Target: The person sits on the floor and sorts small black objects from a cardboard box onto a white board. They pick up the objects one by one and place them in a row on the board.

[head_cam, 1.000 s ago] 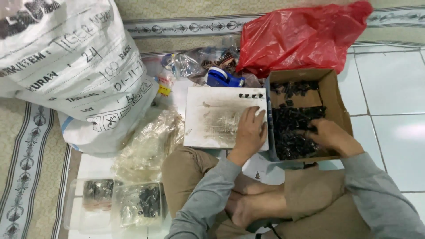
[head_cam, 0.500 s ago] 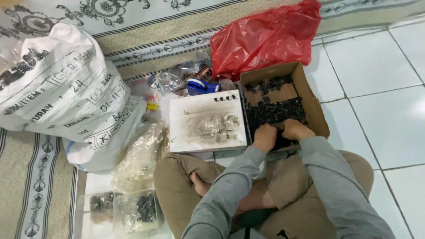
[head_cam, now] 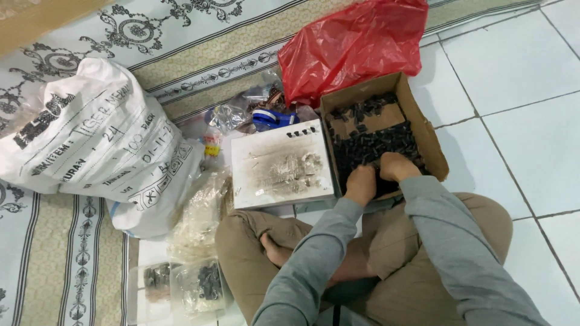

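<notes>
Both hands down in the cardboard box [head_cam: 423,130]: left hand [head_cam: 361,183] and right hand [head_cam: 396,166] side by side, fingers buried among small black parts [head_cam: 371,145], so grip impossible to tell. Just left of fingers, white board [head_cam: 283,164]. Beyond fingertips, red bag [head_cam: 353,45].

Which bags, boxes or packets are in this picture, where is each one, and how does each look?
White sack: left, on the rug, bulging, dark handwriting.
Red plastic bag: top centre, crumpled.
Cardboard box: right of centre, brown, open, holding small black parts; both hands inside.
White flat box: centre, smudged.
Clear packets: bottom left, dark parts inside.
</notes>
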